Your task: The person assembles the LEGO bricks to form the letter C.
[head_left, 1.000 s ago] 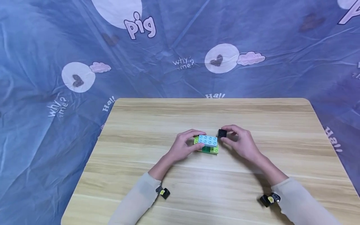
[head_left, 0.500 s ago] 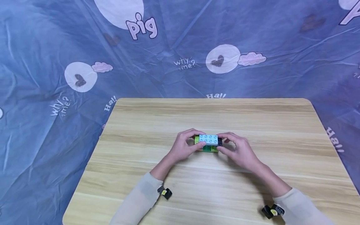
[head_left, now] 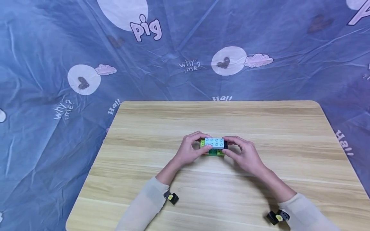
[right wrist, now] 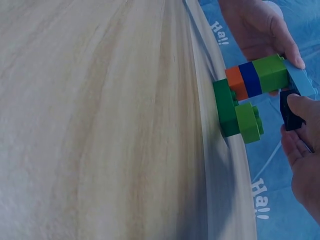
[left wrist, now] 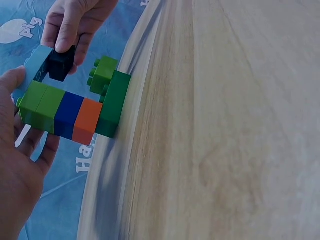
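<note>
Near the middle of the table, my left hand (head_left: 189,149) grips the upper part of a toy brick stack, thumb in front and fingers behind. A light blue brick (head_left: 214,143) lies across its top. In the left wrist view, the column below has light green (left wrist: 42,105), blue (left wrist: 68,115) and orange bricks (left wrist: 87,121) on a dark green base brick (left wrist: 115,102). A separate light green brick (left wrist: 103,75) sits on the base's other end. My right hand (head_left: 245,154) pinches a black brick (right wrist: 291,111) against the light blue brick's overhanging right end.
The wood-grain table (head_left: 144,125) extends around the stack on every side. Behind it hangs a blue printed cloth (head_left: 173,38). Small black devices are worn at the left cuff (head_left: 172,198) and right cuff (head_left: 277,217).
My right hand has brought the black brick leftward from beside the stack to the light blue brick's right end. It stays there since half a second ago. The left hand keeps its grip.
</note>
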A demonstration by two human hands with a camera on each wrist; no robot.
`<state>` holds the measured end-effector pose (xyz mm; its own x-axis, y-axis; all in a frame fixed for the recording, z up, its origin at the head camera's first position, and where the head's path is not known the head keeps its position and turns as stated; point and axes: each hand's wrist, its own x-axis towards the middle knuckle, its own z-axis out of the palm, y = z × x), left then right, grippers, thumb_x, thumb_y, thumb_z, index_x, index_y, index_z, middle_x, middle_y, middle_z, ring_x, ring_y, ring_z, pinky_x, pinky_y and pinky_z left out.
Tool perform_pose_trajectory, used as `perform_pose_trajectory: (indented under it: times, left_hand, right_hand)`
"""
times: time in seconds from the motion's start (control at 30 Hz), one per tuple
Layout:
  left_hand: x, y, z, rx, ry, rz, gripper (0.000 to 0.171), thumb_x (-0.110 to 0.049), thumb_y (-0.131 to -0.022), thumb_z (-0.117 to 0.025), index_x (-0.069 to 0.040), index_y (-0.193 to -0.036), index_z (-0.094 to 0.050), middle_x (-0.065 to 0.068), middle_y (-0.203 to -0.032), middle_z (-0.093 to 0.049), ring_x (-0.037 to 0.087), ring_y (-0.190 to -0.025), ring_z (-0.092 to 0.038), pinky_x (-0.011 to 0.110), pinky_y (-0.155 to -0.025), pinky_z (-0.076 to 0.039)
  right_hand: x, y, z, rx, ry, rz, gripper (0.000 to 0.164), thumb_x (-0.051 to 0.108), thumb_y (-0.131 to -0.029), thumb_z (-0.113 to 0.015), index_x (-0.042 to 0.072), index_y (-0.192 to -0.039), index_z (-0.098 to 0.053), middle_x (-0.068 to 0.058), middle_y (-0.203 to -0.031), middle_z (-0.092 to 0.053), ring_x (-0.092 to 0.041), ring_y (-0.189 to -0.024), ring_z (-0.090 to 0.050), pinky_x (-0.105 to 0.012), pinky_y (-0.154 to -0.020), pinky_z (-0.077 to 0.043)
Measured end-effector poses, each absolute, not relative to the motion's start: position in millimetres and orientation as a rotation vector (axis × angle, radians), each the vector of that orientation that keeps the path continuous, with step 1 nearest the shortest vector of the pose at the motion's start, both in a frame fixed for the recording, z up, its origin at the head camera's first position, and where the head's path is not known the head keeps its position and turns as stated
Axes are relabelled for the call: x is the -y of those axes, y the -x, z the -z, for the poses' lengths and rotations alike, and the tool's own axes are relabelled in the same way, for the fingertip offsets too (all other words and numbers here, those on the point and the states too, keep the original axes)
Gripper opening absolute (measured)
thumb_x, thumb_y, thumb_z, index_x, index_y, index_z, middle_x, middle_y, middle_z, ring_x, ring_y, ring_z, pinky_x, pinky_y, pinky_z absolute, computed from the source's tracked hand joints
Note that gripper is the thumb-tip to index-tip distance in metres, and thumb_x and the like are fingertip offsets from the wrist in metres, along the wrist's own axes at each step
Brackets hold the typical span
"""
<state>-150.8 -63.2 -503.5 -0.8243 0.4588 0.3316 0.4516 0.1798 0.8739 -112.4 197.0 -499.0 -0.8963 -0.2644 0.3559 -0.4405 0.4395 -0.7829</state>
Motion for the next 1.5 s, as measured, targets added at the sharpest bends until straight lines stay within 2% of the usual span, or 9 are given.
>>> perform_pose_trajectory:
  times: [0.23,0.4,0.6,0.87,1.07,1.23,1.37,1.5]
  left_hand:
    - [63.8,149.2,503.8,-2.415,-0.926,-1.774,0.026,-0.021,-0.096,-0.081,-0.014,-0.121,-0.075,-0.004,-0.112,-0.075,0.013,-0.097,-0.069,0.042,-0.084,-0.062]
    - [63.6,148.5,502.3,-2.423,-0.929,-1.769,0.026,-0.020,-0.096,-0.081,-0.014,-0.120,-0.075,-0.003,-0.111,-0.074,0.012,-0.096,-0.069,0.041,-0.084,-0.063]
    - [62.6,149.4,501.2,-2.439,-0.965,-1.740,0.025,-0.022,-0.097,-0.080,-0.013,-0.120,-0.075,-0.004,-0.110,-0.074,0.011,-0.094,-0.068,0.038,-0.084,-0.063]
    - [62.1,148.5,499.6,-2.451,-0.971,-1.730,0.025,-0.021,-0.097,-0.079,-0.013,-0.120,-0.074,-0.003,-0.108,-0.073,0.012,-0.094,-0.068,0.040,-0.083,-0.064]
    - [62.7,148.2,497.5,-2.472,-0.958,-1.697,0.024,-0.022,-0.098,-0.079,-0.014,-0.121,-0.074,-0.005,-0.109,-0.073,0.010,-0.095,-0.068,0.039,-0.083,-0.063]
    - [62.1,147.1,496.8,-2.485,-0.959,-1.698,0.025,-0.022,-0.098,-0.079,-0.014,-0.121,-0.074,-0.004,-0.108,-0.074,0.010,-0.095,-0.067,0.041,-0.080,-0.063]
    - [61.8,146.4,496.5,-2.507,-0.956,-1.688,0.025,-0.022,-0.097,-0.080,-0.014,-0.121,-0.074,-0.004,-0.108,-0.074,0.010,-0.095,-0.067,0.036,-0.081,-0.061]
    - [61.8,146.3,496.5,-2.516,-0.952,-1.674,0.025,-0.022,-0.097,-0.080,-0.014,-0.121,-0.075,-0.006,-0.108,-0.074,0.009,-0.095,-0.067,0.033,-0.081,-0.061]
  right_hand:
    - [-193.9,107.5,499.7,2.491,-0.566,-1.412,0.051,-0.001,-0.080,-0.091,0.010,-0.127,-0.074,-0.003,-0.119,-0.077,-0.017,-0.103,-0.072,-0.017,-0.100,-0.051]
    - [-191.7,105.9,503.5,2.429,-0.561,-1.431,0.050,-0.002,-0.081,-0.090,0.008,-0.127,-0.074,-0.006,-0.119,-0.078,-0.019,-0.103,-0.073,-0.012,-0.099,-0.049]
    - [-192.5,104.7,503.8,2.406,-0.563,-1.413,0.053,-0.003,-0.079,-0.091,0.008,-0.127,-0.074,-0.006,-0.119,-0.077,-0.012,-0.105,-0.071,-0.010,-0.103,-0.045]
    - [-196.3,106.6,502.9,2.411,-0.595,-1.430,0.052,-0.001,-0.081,-0.091,0.010,-0.129,-0.073,-0.004,-0.121,-0.077,-0.012,-0.107,-0.071,-0.023,-0.099,-0.056]
    - [-198.3,109.7,504.7,2.423,-0.598,-1.488,0.050,0.000,-0.083,-0.089,0.012,-0.129,-0.073,-0.001,-0.121,-0.077,-0.007,-0.105,-0.071,-0.020,-0.099,-0.055]
    - [-196.1,108.2,509.4,2.324,-0.609,-1.572,0.050,-0.007,-0.083,-0.086,0.007,-0.129,-0.072,-0.008,-0.122,-0.076,-0.007,-0.108,-0.070,-0.022,-0.098,-0.057]
    - [-191.6,104.7,513.5,2.237,-0.594,-1.660,0.052,-0.014,-0.082,-0.083,0.002,-0.129,-0.070,-0.013,-0.125,-0.073,-0.006,-0.112,-0.068,-0.026,-0.101,-0.056]
    - [-186.9,101.7,517.6,2.179,-0.588,-1.755,0.059,-0.020,-0.083,-0.078,-0.005,-0.138,-0.062,-0.021,-0.128,-0.069,-0.006,-0.116,-0.066,-0.027,-0.107,-0.051]
